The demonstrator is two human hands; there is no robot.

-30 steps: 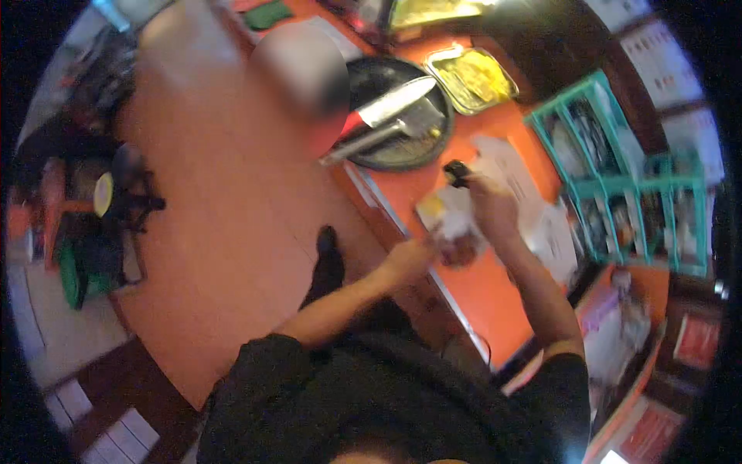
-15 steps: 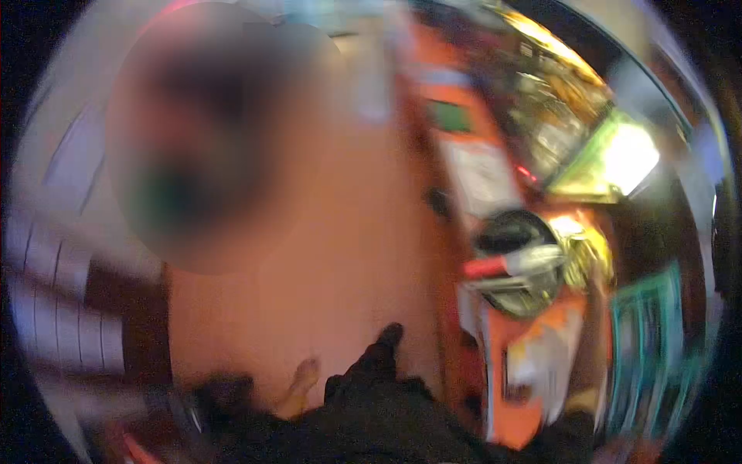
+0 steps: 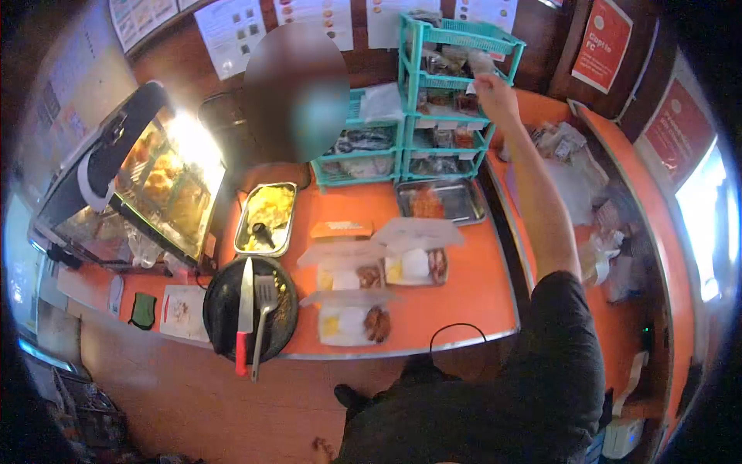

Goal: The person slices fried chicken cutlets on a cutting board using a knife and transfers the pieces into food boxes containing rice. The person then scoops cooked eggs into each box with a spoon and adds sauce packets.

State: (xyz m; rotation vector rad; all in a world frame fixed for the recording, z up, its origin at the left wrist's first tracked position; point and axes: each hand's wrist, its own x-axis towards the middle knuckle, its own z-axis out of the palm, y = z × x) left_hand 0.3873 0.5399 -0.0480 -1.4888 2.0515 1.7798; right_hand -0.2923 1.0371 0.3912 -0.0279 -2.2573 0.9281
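My right hand [image 3: 495,94] is stretched up to the top tier of a teal plastic rack [image 3: 450,37]. Its fingers look closed at the lower edge of a small clear plastic packet [image 3: 482,63]; the fingertips are partly hidden. Other packed items sit in the tiers around and below it. My left hand is out of sight. On the orange counter [image 3: 479,301], several open food boxes stand with their lids up, among them a front box [image 3: 352,325] holding white rice, something yellow and brown meat pieces.
A metal tray of yellow food [image 3: 267,213] stands beside the lit food warmer [image 3: 166,174]. A knife [image 3: 245,298] and a spatula [image 3: 265,298] lie across a round black pan [image 3: 220,309]. A steel tray [image 3: 464,203] sits below the rack. Bags [image 3: 568,170] lie at right.
My view has swung from the floor and the counter's side to face the counter and rack. My right hand now shows at the rack's top tier; the earlier frame is badly blurred.
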